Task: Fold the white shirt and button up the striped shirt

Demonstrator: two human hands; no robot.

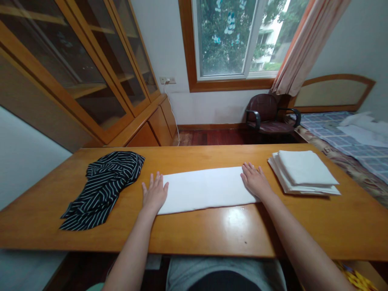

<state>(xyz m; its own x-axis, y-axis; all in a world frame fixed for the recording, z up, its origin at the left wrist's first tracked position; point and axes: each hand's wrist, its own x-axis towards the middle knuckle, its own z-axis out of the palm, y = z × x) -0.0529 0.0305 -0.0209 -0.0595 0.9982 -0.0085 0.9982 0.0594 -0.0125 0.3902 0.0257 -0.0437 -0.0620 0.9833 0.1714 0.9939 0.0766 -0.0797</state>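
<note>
A white cloth, folded into a long flat strip, lies across the middle of the wooden table. My left hand rests at its left end, palm down with the fingers spread. At the opposite end my right hand lies flat on the cloth's edge, its fingers stretched out. Neither hand grips anything. A stack of folded white cloths sits to the right of my right hand. Left of my left hand lies a crumpled black cloth with white stripes.
The wooden table spans the view before me. Behind it stand a glass-door cabinet at left and a dark red armchair under the window. A bed with a checked sheet is at right.
</note>
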